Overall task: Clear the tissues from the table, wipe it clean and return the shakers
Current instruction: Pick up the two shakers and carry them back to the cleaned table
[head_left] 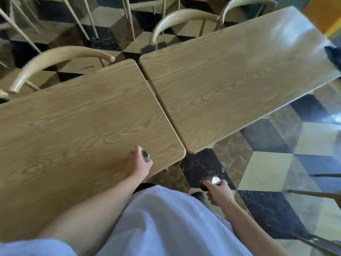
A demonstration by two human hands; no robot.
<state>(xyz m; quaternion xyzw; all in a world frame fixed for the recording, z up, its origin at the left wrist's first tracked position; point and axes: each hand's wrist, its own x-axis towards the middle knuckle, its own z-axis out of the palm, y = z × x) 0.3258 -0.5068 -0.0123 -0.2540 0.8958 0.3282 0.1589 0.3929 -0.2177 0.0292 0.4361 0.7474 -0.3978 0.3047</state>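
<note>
Two light wooden tables stand side by side, the left table (77,122) and the right table (239,74), with a narrow gap between them. My left hand (138,165) is over the near right corner of the left table, closed around a shaker with a dark perforated metal cap (145,155). My right hand (220,193) hangs off the table, above the floor, gripping a second shaker with a shiny silver cap (215,180). The shaker bodies are mostly hidden by my fingers. I see no tissues on either tabletop.
Curved-back wooden chairs stand along the far side: one (55,60) behind the left table, two (184,17) behind the right. A dark blue item (334,56) lies at the right table's far end. Chair legs (313,193) cross the checkered floor at right.
</note>
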